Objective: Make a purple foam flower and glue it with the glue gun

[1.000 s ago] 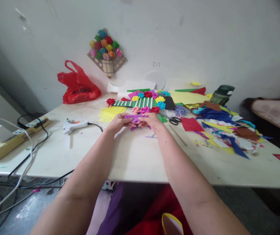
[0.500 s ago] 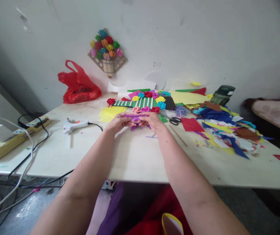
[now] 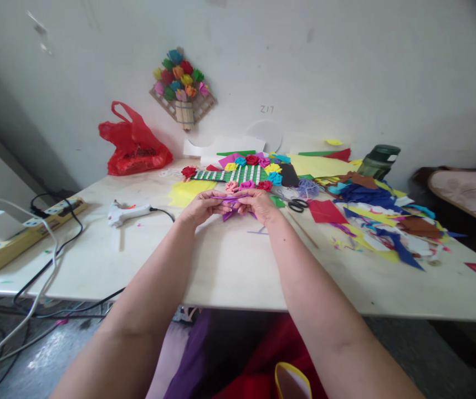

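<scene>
My left hand (image 3: pixel 203 206) and my right hand (image 3: pixel 257 204) meet over the middle of the white table (image 3: pixel 229 266). Both pinch a folded strip of purple paper (image 3: pixel 229 209) between their fingertips, just above the tabletop. Right behind them lies a green and white striped paper piece (image 3: pixel 238 175) ringed with small paper roses in red, pink, yellow and blue.
A white glue gun (image 3: pixel 126 213) lies to the left, its cord trailing right. Black scissors (image 3: pixel 296 205) and a heap of coloured paper scraps (image 3: pixel 379 216) fill the right. A red plastic bag (image 3: pixel 133 145), a power strip (image 3: pixel 21 229) and a green bottle (image 3: pixel 378 160) stand around the edges.
The purple strip has been pressed flatter and thinner between my fingers. My hands stay in the same place.
</scene>
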A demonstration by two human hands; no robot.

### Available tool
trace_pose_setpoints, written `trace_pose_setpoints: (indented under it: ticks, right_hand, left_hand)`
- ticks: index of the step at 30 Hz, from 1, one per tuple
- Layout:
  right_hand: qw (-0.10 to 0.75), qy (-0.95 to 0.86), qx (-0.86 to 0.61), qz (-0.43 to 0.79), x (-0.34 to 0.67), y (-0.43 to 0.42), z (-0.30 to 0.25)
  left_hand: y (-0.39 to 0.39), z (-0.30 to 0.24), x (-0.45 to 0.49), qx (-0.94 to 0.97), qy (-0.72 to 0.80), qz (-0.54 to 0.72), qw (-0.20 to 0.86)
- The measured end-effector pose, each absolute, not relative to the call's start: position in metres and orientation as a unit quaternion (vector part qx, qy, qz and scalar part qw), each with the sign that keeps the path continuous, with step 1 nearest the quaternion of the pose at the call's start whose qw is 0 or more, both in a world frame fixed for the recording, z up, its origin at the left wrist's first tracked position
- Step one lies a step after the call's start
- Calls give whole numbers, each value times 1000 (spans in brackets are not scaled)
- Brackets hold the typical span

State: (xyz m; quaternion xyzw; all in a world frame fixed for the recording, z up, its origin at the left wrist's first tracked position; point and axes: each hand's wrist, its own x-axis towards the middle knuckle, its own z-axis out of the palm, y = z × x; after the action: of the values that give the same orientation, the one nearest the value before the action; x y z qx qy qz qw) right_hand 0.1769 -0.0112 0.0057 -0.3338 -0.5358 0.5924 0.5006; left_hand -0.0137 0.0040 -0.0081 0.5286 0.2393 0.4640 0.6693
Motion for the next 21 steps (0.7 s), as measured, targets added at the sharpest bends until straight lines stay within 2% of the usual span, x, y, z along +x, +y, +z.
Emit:
trace_pose_setpoints:
  ticks: [21]
  right_hand:
    - [503,-570,-293,580,179,-12,6]
  left_hand:
    - [4,-3,-15,530,236,468,666]
